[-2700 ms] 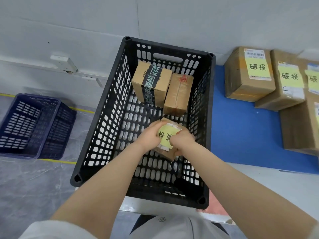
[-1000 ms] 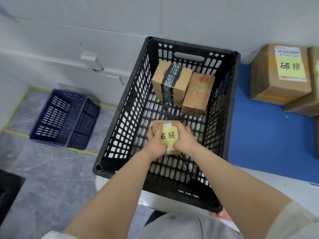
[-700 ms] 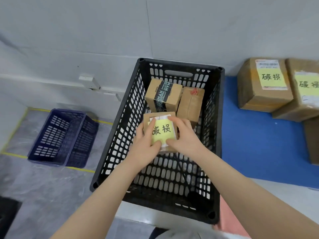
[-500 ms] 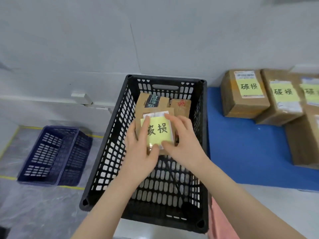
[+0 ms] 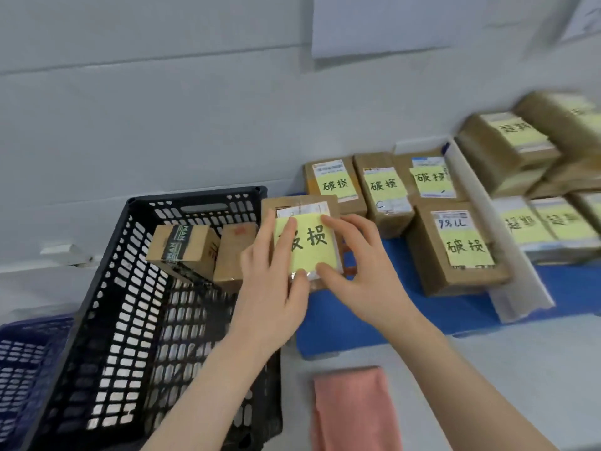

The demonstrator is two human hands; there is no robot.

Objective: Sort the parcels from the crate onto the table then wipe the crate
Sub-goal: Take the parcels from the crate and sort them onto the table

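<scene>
Head cam: blue mat point(image 5: 374, 320) on grey table point(image 5: 487, 369) w/ white wall point(image 5: 162, 109) behind.

Bare left hand point(image 5: 272, 289), bare right hand point(image 5: 369, 276)

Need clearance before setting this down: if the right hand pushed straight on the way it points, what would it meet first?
The right hand, with its held parcel, would likely meet the back row's leftmost labelled parcel first; depth is unclear.

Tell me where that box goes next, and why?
Probably set the held parcel down on the blue mat beside the front parcel: both bear the same yellow label, and the left hand and right hand hold it aloft by the crate.
</scene>
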